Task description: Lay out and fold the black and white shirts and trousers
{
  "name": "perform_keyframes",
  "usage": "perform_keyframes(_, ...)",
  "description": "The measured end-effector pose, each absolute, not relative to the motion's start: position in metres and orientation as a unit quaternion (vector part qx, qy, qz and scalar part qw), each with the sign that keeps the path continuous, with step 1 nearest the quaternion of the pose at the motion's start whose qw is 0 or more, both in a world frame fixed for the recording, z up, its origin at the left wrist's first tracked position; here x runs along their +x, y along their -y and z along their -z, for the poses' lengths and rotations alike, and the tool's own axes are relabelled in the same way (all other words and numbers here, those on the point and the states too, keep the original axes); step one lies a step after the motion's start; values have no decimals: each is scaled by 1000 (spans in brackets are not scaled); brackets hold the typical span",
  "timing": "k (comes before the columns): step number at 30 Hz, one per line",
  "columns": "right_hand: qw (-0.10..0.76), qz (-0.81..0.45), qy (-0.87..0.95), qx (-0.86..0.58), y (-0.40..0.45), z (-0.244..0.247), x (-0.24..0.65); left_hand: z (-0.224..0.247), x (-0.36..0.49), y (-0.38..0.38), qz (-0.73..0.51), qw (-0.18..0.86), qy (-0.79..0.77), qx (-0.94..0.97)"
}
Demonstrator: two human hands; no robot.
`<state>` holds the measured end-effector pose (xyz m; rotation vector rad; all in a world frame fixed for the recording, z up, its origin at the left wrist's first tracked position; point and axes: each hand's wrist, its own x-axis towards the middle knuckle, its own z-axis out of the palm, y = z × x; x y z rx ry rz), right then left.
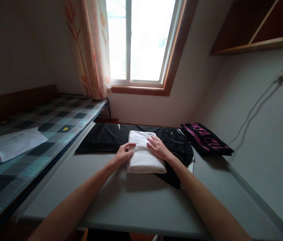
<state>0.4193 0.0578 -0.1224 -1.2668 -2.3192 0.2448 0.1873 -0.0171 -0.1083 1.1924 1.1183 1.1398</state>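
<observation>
A folded white cloth (pixel 145 157) lies as a thick rectangle near the middle of the table, partly on top of spread black clothing (pixel 103 135). My left hand (pixel 124 153) is at the cloth's left edge, thumb and index finger apart, with the fingertips touching its top. My right hand (pixel 158 147) rests flat on the cloth's upper right part, fingers extended. Neither hand lifts the cloth. The black clothing reaches out to both sides behind the cloth, and a dark corner of it hangs toward the front right, next to my right forearm.
A folded black garment with pink lettering (pixel 205 139) lies at the table's right back, by the wall. The grey table (pixel 101 201) adjoins a bed with a checked mattress (pixel 81 115) on the left, where papers (pixel 22 144) lie. A window and curtain are behind.
</observation>
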Motion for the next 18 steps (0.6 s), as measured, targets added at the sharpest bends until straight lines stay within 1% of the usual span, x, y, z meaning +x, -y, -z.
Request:
perform_keyframes(3,226,-68,847,-477,-50,121,419,109,182,14,-424,521,-500,546)
perform_keyframes(5,206,-48,850,-483,-42,119,417,109,178,12,-372,480,-527,595)
perform_keyframes(7,186,-33,848,-495,-36,118,414,107,176,13,-335,397,-558,647)
perform_keyframes(10,175,-28,837,-517,-31,119,410,101,176,18,-298,243,-609,694)
perform_keyframes(13,193,-47,843,-500,-33,122,412,95,179,26,-261,150,-636,710)
perform_keyframes(16,240,-88,838,-482,-35,121,420,94,182,30,-235,123,-649,713)
perform_keyframes(18,273,-97,798,-529,-35,117,425,95,182,29,-219,121,-665,704)
